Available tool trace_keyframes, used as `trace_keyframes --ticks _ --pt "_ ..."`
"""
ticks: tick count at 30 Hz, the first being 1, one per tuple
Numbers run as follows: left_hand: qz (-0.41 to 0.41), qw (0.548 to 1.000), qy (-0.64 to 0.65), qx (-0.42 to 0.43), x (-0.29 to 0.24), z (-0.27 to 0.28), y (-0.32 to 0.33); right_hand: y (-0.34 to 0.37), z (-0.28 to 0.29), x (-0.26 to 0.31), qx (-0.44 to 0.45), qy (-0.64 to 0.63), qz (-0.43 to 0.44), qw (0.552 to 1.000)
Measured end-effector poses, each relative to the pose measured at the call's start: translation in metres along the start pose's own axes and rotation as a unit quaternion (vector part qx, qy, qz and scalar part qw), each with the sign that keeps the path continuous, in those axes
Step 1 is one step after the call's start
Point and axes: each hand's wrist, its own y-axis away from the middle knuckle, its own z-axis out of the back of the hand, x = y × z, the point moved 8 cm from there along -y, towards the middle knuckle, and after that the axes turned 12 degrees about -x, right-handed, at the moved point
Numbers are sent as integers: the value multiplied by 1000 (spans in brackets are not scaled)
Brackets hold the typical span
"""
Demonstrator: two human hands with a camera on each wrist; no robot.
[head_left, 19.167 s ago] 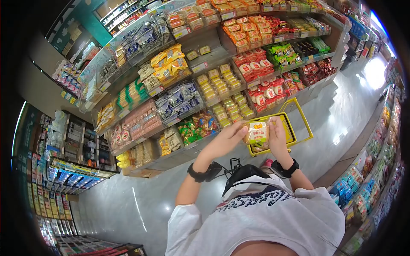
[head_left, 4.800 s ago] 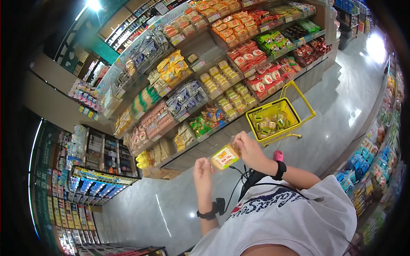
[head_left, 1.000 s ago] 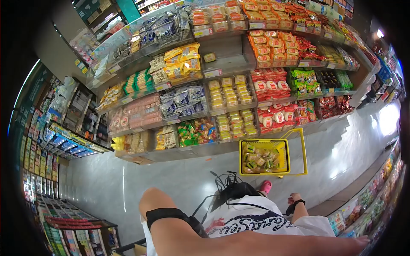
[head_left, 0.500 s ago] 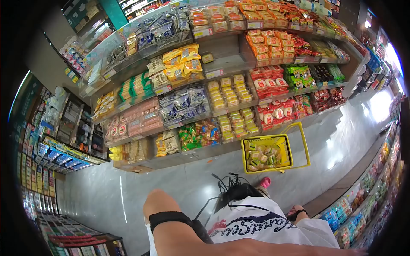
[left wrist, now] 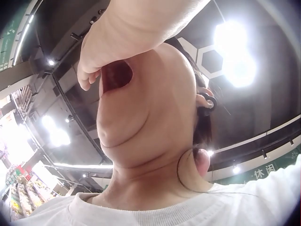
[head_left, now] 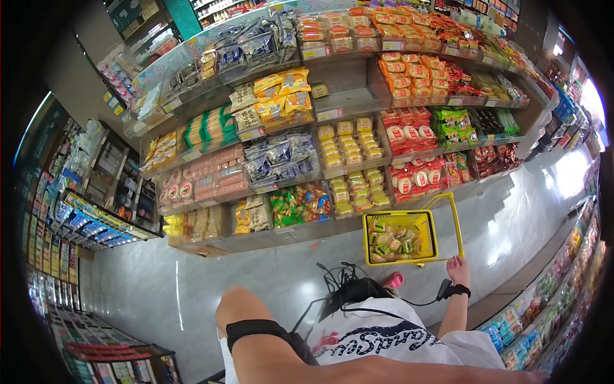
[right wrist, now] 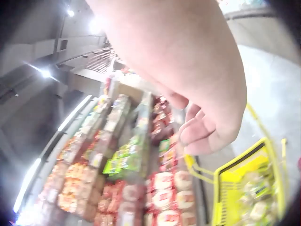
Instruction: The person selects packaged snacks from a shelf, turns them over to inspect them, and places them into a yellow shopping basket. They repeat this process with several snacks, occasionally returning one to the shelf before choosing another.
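In the left wrist view my left hand is raised in front of the person's mouth, its fingers relaxed with nothing seen in them. The head view shows only the bent left arm with a black strap; the hand itself is hidden there. My right hand reaches forward, right at the end of the yellow basket's handle. Its fingers are loosely bent, and the handle runs behind them in the right wrist view. Small wrapped cakes with yellow-green labels lie piled in the yellow basket on the floor.
A tiered snack shelf stands ahead, filled with packets. Black cables hang at the person's front. Another packed shelf lines the right side, with racks at the lower left. A pink shoe shows by the basket.
The right hand has come forward from beside the body to the basket handle. The left arm stays raised. The wrapped pack held in both hands about five seconds ago is no longer in them.
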Motion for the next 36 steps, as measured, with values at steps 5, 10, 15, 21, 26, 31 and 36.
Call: trace_keyframes --ticks 5,10,15,21,26,31,36 --pt "89 994 -51 -30 5 6 1 59 -109 -17 83 -57 -26 995" --pt "164 926 -252 -226 -8 13 3 157 -193 -74 190 -3 -123 974" --pt "201 892 -294 -277 -9 2 2 167 -183 -141 148 52 -211 965" --pt "150 916 -242 -282 -9 9 17 98 -101 -196 116 200 -156 960" --pt "81 894 -261 -354 -23 7 20 73 -53 -225 143 351 -96 920" --pt "6 882 -304 -360 -29 7 24 103 -67 -234 162 487 19 858" --pt "86 855 -432 -273 -35 3 12 110 -84 -236 213 513 71 829"
